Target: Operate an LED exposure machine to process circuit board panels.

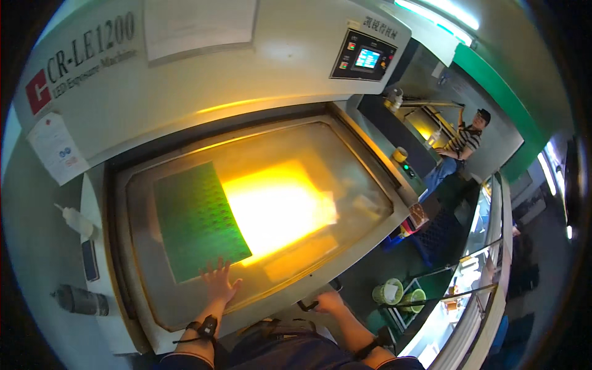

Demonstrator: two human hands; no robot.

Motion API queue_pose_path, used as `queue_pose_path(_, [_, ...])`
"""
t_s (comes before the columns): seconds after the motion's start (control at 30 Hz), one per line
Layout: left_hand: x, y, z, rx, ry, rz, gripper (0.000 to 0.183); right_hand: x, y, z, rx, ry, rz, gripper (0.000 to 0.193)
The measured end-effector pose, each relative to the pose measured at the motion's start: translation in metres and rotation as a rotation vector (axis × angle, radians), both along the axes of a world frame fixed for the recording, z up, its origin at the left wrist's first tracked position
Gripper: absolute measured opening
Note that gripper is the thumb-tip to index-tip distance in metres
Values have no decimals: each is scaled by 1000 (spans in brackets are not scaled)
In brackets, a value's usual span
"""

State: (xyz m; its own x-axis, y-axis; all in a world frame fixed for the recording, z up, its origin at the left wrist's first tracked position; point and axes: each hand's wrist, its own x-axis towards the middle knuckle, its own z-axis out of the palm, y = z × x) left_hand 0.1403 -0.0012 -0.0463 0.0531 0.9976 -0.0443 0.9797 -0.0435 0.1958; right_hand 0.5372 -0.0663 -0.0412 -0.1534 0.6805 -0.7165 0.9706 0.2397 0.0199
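A flat green panel (196,216) lies on the glass bed (351,234) of a large machine, left of a bright yellow-white glow. My left hand (220,283) is spread open, its fingertips at the panel's near edge. Off the front edge of the bed, my right hand (330,302) is closed round a black handle (306,306). A dark band with a small device sits on my left wrist, and another dark band is on my right forearm.
A control panel (365,55) with a lit screen is on the machine's hood. A white squeeze bottle (78,221), a phone (90,259) and a dark grey bottle (80,300) are at the left. Green bins (387,291) stand at the right. Another person (464,142) works farther off.
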Motion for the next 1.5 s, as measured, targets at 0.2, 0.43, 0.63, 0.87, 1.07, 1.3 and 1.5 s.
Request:
queue_pose_path(0.2, [-5, -2, -27, 58, 72, 17, 88, -80, -14, 128, -576, 1718, -503, 38])
queue_pose_path(0.43, [66, 5, 20, -359, 10, 318, 120, -34, -18, 58, -777, 1101, 47, 29])
queue_pose_path(0.63, [114, 20, 24, -452, -19, 476, 156, 68, -6, -4, -124, 830, 94, 34])
queue_pose_path(0.87, [138, 38, 14, -532, -8, 447, 158, 248, 90, -202, 268, 650, -301, 52])
queue_pose_path(1.07, [123, 18, -2, -505, 9, 446, 158, 217, 142, -197, 494, 314, -18, 50])
queue_pose_path(1.3, [117, 13, 0, -486, 38, 470, 158, 176, 78, -182, 530, 513, 15, 49])
queue_pose_path(1.5, [136, 29, -7, -511, 6, 429, 158, 189, 65, -146, 487, 382, 87, 41])
